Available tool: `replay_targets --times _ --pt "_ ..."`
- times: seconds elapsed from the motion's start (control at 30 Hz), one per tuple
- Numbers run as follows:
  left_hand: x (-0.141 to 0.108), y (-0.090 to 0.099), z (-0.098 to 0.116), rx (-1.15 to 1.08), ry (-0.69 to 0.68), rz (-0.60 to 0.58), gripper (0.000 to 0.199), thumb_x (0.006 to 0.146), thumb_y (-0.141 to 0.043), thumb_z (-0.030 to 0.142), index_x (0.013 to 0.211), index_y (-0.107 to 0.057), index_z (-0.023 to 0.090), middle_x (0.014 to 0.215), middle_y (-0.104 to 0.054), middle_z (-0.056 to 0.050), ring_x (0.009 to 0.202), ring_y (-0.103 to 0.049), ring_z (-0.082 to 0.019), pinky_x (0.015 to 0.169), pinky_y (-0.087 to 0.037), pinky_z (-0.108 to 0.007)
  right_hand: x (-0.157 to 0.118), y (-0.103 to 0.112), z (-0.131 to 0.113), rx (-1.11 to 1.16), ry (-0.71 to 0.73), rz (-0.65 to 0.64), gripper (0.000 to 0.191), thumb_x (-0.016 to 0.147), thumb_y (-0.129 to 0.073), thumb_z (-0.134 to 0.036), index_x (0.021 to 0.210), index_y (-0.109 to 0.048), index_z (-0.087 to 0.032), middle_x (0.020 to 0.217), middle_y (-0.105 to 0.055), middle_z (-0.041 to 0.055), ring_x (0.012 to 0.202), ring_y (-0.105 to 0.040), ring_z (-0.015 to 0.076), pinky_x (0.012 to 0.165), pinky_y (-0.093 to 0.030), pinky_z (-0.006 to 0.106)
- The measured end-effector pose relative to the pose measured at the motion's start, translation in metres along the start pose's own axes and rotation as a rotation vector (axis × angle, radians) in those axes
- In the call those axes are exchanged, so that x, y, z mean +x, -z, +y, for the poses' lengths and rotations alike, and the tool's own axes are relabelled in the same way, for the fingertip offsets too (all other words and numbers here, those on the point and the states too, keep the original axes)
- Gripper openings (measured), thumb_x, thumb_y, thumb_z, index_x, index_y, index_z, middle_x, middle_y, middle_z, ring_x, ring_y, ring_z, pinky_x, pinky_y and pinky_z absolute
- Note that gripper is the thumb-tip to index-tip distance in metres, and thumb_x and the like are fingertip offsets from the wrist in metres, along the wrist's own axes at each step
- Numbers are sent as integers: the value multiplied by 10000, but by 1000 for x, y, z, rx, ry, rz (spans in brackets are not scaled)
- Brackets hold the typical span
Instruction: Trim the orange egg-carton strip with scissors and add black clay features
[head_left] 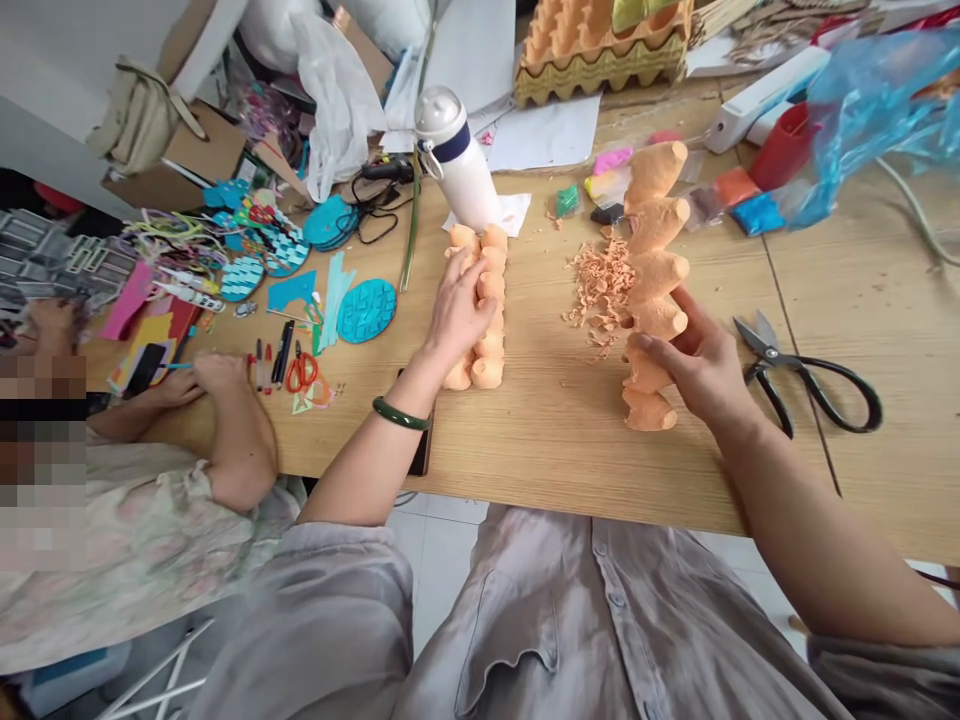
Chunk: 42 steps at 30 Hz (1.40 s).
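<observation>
My left hand (461, 305), with a dark green bangle at the wrist, lies over an orange egg carton piece (489, 372) with two rows of cups. Its fingers are spread and touch the bumps. My right hand (697, 365) grips another orange egg carton strip (654, 215), thumb on the near side and the other fingers partly hidden behind it. This strip is tilted, with its cups pointing right. Beside it on the table lies a heap of orange carton shreds (600, 280). Black-handled scissors (780, 360) lie spread apart to the right of my right hand.
A white bottle (461, 170) stands behind the left carton piece. Stacked egg trays (600, 50) are at the back. Small coloured packets (757, 213) and a blue plastic bag (877, 110) lie right. At left, a co-worker's arm (240, 440) rests near orange scissors (301, 370) and blue discs (367, 310).
</observation>
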<state>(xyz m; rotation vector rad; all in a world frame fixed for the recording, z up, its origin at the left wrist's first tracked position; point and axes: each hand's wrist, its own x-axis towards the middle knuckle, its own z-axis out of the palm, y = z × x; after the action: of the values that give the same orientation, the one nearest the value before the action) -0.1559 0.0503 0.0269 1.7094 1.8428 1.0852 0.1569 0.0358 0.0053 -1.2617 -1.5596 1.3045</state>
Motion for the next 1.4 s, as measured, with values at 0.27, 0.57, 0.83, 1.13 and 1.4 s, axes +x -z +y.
replay_targets --times 0.27,0.57,0.83,1.13,1.4 --pt "6 24 -14 -139 299 126 669 691 -920 363 1257 -599 210 1591 -481 -61 1621 -125 -302 1307 -106 -439 -2 -1 -4 -4 12 -24 751 854 -652 -546 1543 -444 -331 1389 -688 76 1266 -653 349 891 -616 500" --pt "0 5 -27 1 249 118 709 667 -907 345 1275 -558 240 1497 -547 -125 1549 -338 -349 1279 -256 -495 1 -3 0 127 -27 -19 802 796 -750 -503 1527 -475 -320 1355 -707 71 1216 -675 344 908 -606 513" --pt "-7 -4 -13 393 133 -7 891 752 -838 334 1492 -389 122 1551 -463 -254 1478 -427 -402 1184 -408 -504 5 -1 12 253 18 0 722 780 -818 -522 1434 -581 -330 1108 -776 41 982 -748 282 738 -629 379" --pt "-9 1 -16 361 -60 69 813 895 -669 580 1520 -363 159 1649 -350 -227 1573 -308 -341 1301 -246 -547 5 -1 3 425 33 79 601 752 -819 -411 1314 -630 -318 1108 -767 34 958 -726 260 745 -602 387" --pt "-113 -38 35 189 -844 -614 772 1055 -439 518 1687 -71 271 1686 -382 -108 1605 -267 -245 1296 -300 -494 4 7 -8 543 121 174 412 800 -763 -407 1176 -618 -322 1062 -731 27 845 -645 208 735 -556 370"
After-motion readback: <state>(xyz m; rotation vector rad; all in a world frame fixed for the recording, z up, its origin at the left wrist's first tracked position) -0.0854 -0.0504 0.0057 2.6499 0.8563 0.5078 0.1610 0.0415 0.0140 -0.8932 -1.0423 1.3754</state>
